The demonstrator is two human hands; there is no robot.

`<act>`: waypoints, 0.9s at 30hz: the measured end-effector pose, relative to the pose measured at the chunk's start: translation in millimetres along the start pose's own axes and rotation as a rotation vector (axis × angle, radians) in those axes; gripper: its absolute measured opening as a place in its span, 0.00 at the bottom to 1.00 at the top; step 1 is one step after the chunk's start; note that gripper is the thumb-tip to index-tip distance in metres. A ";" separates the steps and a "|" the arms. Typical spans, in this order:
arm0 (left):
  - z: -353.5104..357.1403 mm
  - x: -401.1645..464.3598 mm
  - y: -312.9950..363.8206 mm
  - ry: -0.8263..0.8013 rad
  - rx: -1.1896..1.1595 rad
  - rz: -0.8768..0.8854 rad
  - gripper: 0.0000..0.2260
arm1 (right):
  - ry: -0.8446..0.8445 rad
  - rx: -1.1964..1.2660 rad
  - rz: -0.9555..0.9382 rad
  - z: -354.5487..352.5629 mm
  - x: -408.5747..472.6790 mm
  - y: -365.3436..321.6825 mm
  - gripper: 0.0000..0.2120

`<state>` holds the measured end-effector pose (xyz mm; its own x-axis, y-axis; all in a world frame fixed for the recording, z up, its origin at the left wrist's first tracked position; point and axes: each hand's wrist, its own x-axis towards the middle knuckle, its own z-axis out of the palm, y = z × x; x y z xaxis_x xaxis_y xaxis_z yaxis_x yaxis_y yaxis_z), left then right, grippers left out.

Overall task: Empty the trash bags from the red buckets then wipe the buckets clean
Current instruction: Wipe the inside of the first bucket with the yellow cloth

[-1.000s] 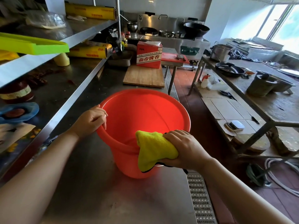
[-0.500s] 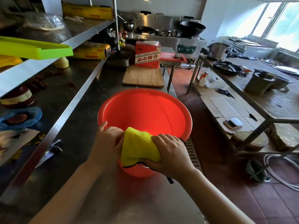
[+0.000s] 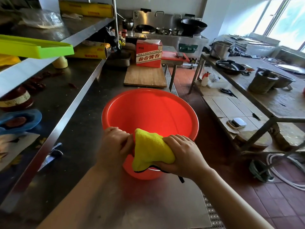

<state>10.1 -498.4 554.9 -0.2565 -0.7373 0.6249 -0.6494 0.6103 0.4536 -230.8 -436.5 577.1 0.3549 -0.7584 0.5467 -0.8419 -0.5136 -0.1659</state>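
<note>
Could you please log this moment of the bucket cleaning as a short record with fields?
setting: kitchen, steel counter
bucket: red bucket, upright on the counter, no bag visible inside
cloth: yellow cloth draped over the near rim
left hand: gripping the near rim beside the cloth
right hand: pressing the cloth on the rim
behind bucket: wooden board, red box

The bucket stands on the counter, near its right edge. Both hands are at the bucket's near rim: the left hand on the left, the right hand on the right, with the cloth between them, draped over the rim. Behind the bucket lies a board, and a box stands at the board's far end. Shelves run along the counter's left side. A table stands well apart to the right, across the floor.
</note>
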 end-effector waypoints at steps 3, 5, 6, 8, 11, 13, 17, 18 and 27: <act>-4.4 3.5 -6.8 -0.003 -0.031 0.046 0.19 | -0.016 0.023 -0.025 -4.6 -1.6 13.5 0.32; -7.4 8.1 -12.9 -0.028 -0.062 0.029 0.19 | -0.021 0.026 -0.049 -7.2 -2.7 21.1 0.32; -8.5 11.0 -15.7 -0.043 -0.070 0.016 0.19 | -0.027 0.027 -0.062 -8.5 -3.1 25.2 0.32; -12.2 16.4 -18.5 -0.084 -0.091 -0.015 0.20 | -0.052 0.036 -0.075 -12.5 -4.1 34.7 0.33; -20.1 25.4 -22.8 -0.141 -0.153 -0.078 0.20 | -0.107 0.051 -0.082 -22.2 -5.9 50.1 0.35; -23.7 32.2 -29.9 -0.178 -0.193 -0.116 0.20 | -0.134 0.067 -0.100 -29.2 -8.2 57.9 0.35; -25.4 42.4 -43.3 -0.238 -0.282 -0.114 0.20 | -0.130 0.078 -0.144 -38.7 -10.6 69.5 0.34; -25.3 43.9 -44.8 -0.243 -0.285 -0.113 0.20 | -0.129 0.077 -0.151 -40.2 -10.0 72.3 0.34; -26.0 37.4 -33.4 -0.212 -0.139 -0.160 0.22 | -0.102 0.149 -0.184 -29.5 -15.8 81.9 0.34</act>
<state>40.8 -538.9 579.7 -0.3125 -0.8622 0.3986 -0.5930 0.5049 0.6272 -317.4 -454.7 579.1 0.5420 -0.6797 0.4943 -0.6932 -0.6941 -0.1944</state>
